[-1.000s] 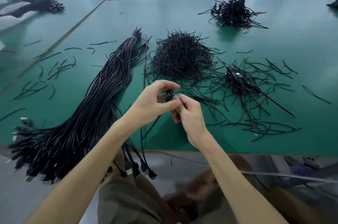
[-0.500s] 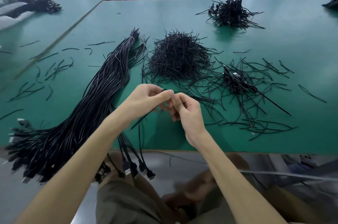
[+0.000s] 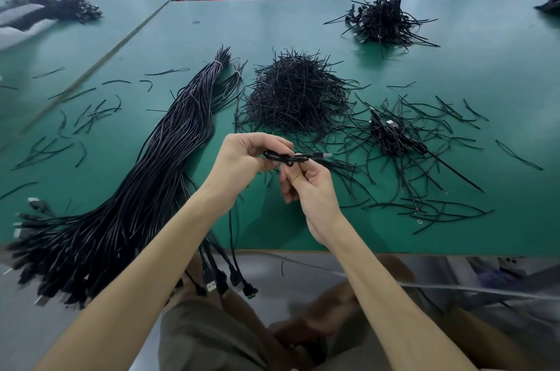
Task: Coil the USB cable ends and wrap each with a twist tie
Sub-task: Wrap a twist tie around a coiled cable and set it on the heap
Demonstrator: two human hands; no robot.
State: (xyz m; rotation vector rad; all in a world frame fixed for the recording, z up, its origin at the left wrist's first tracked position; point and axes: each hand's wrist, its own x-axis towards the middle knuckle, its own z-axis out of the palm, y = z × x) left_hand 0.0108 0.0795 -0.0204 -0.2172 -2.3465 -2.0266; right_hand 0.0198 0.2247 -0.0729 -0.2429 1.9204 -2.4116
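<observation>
My left hand [image 3: 242, 158] grips a small coil of black USB cable [image 3: 277, 156] above the green table [image 3: 303, 22]. The cable's plug [image 3: 318, 155] sticks out to the right of the coil. My right hand [image 3: 306, 186] pinches a black twist tie [image 3: 289, 162] at the coil's middle. The rest of this cable hangs down over the table's front edge. A large mound of black twist ties [image 3: 295, 92] lies just beyond my hands.
A thick bundle of black USB cables [image 3: 136, 177] runs along the left, its plugs hanging over the front edge. Finished coiled cables lie at right [image 3: 391, 131] and at the far back [image 3: 385, 22]. Loose ties [image 3: 430, 207] are scattered around. Red stools stand beyond the table.
The coil has turned from end-on to lying sideways between my hands, so the plug now points right. My right hand has shifted slightly lower under the coil.
</observation>
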